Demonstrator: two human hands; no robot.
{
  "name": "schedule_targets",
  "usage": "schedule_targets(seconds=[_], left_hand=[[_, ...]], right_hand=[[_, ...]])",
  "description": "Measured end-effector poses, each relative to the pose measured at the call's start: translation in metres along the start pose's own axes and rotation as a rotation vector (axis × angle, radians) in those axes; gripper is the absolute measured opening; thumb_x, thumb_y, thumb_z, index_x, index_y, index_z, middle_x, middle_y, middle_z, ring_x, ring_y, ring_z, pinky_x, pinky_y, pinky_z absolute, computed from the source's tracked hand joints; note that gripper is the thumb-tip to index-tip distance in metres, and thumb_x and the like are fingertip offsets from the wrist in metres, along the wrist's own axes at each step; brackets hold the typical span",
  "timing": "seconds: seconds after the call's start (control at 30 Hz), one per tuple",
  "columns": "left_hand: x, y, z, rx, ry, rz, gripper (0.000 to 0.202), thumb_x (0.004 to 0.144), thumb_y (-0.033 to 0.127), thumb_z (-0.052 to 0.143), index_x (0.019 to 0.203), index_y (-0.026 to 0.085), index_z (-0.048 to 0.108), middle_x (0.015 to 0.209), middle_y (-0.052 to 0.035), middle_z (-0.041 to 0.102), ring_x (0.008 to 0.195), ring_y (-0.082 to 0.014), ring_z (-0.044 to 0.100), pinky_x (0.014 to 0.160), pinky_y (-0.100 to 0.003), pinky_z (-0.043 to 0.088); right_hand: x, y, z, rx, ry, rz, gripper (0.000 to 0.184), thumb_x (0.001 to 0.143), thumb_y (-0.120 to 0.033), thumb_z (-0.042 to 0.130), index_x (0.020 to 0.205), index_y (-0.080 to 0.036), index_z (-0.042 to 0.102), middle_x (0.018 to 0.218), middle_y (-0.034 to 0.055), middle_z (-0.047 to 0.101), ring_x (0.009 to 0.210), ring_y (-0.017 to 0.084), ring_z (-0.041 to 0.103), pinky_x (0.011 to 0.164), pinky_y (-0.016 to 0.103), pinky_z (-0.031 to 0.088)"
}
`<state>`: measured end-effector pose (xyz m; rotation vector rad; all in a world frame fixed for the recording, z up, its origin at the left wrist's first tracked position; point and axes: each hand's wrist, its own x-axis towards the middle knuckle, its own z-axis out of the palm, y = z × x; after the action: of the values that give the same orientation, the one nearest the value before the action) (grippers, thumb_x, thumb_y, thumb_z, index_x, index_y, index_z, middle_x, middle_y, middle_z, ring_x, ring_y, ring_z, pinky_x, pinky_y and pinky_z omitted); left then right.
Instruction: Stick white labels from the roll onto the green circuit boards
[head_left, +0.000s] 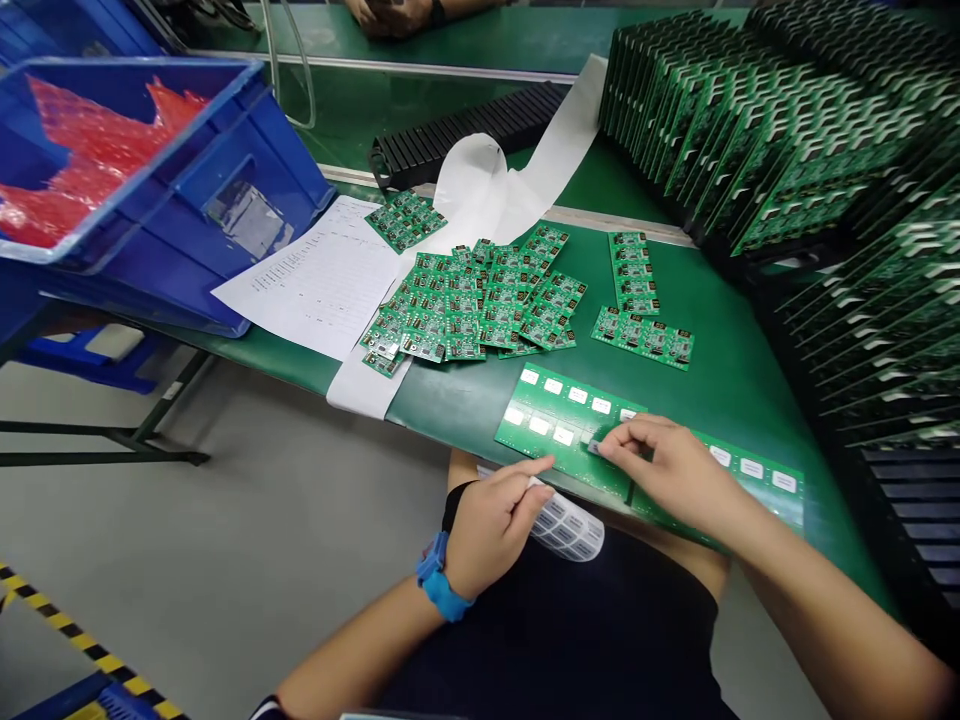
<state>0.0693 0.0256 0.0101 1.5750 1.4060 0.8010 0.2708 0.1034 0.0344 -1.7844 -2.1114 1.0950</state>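
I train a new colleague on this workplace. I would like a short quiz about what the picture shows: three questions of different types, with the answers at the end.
1. Multiple choice. What does the left hand hold?
A) a screwdriver
B) a sheet of labels
C) a coil of wire

2. True or false? The red plastic wrap lies inside the blue crate.

3. Fill in the missing word. The right hand pinches a small ____ between its fingertips, over the green panel.

Key:
1. B
2. True
3. label
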Motion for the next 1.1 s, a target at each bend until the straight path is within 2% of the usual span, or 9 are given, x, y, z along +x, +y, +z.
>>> schedule_targets(seconds=[0.33,0.43,0.53,0.63,0.7,0.77,0.87,1.0,1.1], left_hand=[[0.003,0.000,0.006,0.160,-0.029,-0.004,0.030,0.091,0.027,0.043,0.064,0.019,0.053,0.120,0.0012,0.062,0.090,-0.0161,0.064,0.073,-0.027,0.048],[0.004,0.001,0.005,0.166,-0.037,-0.001,0.032,0.090,0.027,0.044,0.060,0.019,0.052,0.120,0.0007,0.062,0.091,-0.0171,0.064,0.071,-0.027,0.049],[0.004,0.000,0.004,0.111,-0.024,0.024,0.030,0.090,0.025,0.044,0.064,0.019,0.058,0.117,-0.0018,0.063,0.094,-0.0185,0.063,0.073,-0.028,0.050],[0.000,-0.004,0.005,-0.006,0.050,0.068,0.021,0.089,0.023,0.046,0.089,0.019,0.067,0.112,-0.0051,0.066,0.100,-0.0195,0.062,0.082,-0.029,0.050],[-0.003,-0.007,0.006,-0.077,0.112,0.030,0.028,0.088,0.023,0.048,0.112,0.019,0.061,0.104,-0.0059,0.069,0.093,-0.0191,0.064,0.080,-0.028,0.051],[-0.005,-0.008,0.006,-0.124,0.163,-0.070,0.037,0.088,0.025,0.049,0.124,0.020,0.053,0.097,-0.0053,0.071,0.084,-0.0181,0.066,0.073,-0.027,0.053],[-0.005,-0.005,0.005,-0.156,0.167,-0.180,0.032,0.089,0.028,0.048,0.119,0.022,0.058,0.098,-0.0041,0.069,0.085,-0.0175,0.065,0.074,-0.027,0.053],[-0.002,0.001,0.001,-0.225,0.077,-0.208,0.028,0.087,0.029,0.051,0.111,0.024,0.063,0.108,-0.0038,0.065,0.096,-0.0183,0.061,0.081,-0.028,0.052],[0.001,0.003,0.003,-0.303,0.046,-0.271,0.042,0.078,0.028,0.063,0.119,0.023,0.055,0.103,-0.0043,0.065,0.086,-0.0175,0.063,0.074,-0.027,0.054]], right_hand=[[-0.006,0.001,0.024,-0.326,0.143,-0.120,0.018,0.082,-0.029,0.052,0.070,-0.024,0.064,0.073,0.0015,0.059,0.077,0.020,0.050,0.074,0.035,0.033],[-0.013,-0.001,0.025,-0.550,0.285,-0.177,0.018,0.084,-0.031,0.050,0.090,-0.021,0.063,0.078,0.0059,0.058,0.080,0.024,0.049,0.074,0.039,0.033],[-0.016,0.005,0.017,-0.474,0.376,-0.178,0.030,0.084,-0.033,0.050,0.109,-0.016,0.053,0.083,0.0080,0.057,0.082,0.025,0.050,0.076,0.040,0.037],[-0.014,0.016,0.004,-0.174,0.198,-0.190,0.028,0.085,-0.026,0.046,0.112,-0.019,0.046,0.086,0.0054,0.058,0.086,0.021,0.054,0.076,0.035,0.042],[-0.012,0.022,-0.002,-0.047,0.042,-0.179,0.027,0.085,-0.022,0.043,0.112,-0.022,0.045,0.086,0.0033,0.059,0.087,0.019,0.056,0.075,0.033,0.044],[-0.010,0.024,-0.004,-0.005,-0.023,-0.163,0.028,0.084,-0.021,0.042,0.112,-0.023,0.045,0.084,0.0022,0.060,0.086,0.019,0.057,0.075,0.034,0.045],[-0.010,0.024,-0.002,-0.006,-0.014,-0.163,0.031,0.083,-0.022,0.043,0.114,-0.023,0.045,0.084,0.0021,0.061,0.089,0.020,0.057,0.077,0.036,0.044],[-0.010,0.024,0.004,-0.060,0.019,-0.181,0.030,0.082,-0.021,0.045,0.113,-0.023,0.045,0.086,0.0019,0.061,0.093,0.021,0.055,0.083,0.039,0.042],[-0.013,0.025,0.013,-0.144,0.082,-0.226,0.027,0.081,-0.017,0.047,0.108,-0.021,0.048,0.084,0.0026,0.061,0.091,0.022,0.054,0.084,0.041,0.041]])
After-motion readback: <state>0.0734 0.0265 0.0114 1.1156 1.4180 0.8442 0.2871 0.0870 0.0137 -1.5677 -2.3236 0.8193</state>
